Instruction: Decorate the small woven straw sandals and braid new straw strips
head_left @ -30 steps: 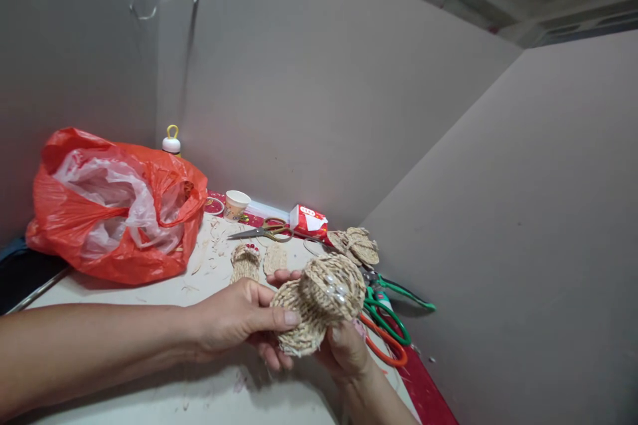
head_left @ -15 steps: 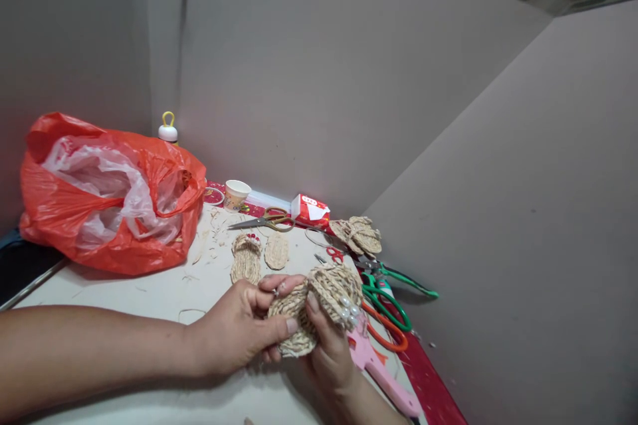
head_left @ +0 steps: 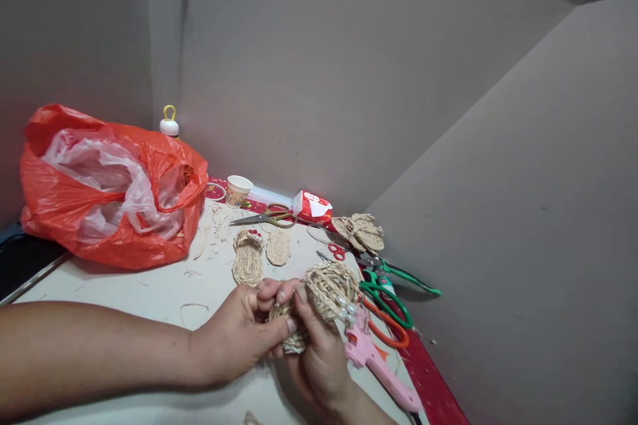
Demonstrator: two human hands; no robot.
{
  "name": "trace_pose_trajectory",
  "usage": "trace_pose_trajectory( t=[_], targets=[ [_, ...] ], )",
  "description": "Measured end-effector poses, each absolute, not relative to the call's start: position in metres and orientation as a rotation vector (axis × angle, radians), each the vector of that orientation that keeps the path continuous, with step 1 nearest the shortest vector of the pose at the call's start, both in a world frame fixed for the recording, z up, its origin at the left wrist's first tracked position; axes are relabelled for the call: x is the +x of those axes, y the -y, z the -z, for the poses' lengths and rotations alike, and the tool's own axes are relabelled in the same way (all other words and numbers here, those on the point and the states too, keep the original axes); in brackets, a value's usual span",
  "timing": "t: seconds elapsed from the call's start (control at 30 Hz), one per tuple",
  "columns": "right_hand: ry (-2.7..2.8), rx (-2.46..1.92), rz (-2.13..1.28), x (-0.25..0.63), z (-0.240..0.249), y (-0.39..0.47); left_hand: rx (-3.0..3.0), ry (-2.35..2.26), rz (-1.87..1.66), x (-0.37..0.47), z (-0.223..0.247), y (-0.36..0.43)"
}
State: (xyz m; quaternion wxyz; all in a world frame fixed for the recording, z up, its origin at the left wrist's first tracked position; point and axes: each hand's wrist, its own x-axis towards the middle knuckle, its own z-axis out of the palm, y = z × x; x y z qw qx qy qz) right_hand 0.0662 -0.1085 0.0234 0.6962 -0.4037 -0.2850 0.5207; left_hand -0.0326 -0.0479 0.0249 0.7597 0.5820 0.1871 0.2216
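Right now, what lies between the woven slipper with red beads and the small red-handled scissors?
In the head view, a woven oval piece lies between them.

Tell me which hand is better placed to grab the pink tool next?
Probably the right hand: it is nearer to the pink tool, while the left hand is farther away. Both hold the woven piece, though, so the right would have to let go first.
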Motion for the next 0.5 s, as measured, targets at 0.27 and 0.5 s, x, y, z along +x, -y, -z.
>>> trace_pose_trajectory(
  t=[0.27,0.5],
  targets=[
    [0.675,-0.889,-1.185,0.071,-0.0232,0.1074,1.284,-0.473,-0.444,-0.0334,-0.021,0.0465],
    [0.671,-0.83,-1.254,0.0709,-0.023,0.1074,1.236,-0.444,-0.473,-0.0328,-0.0226,0.0472]
  ],
)
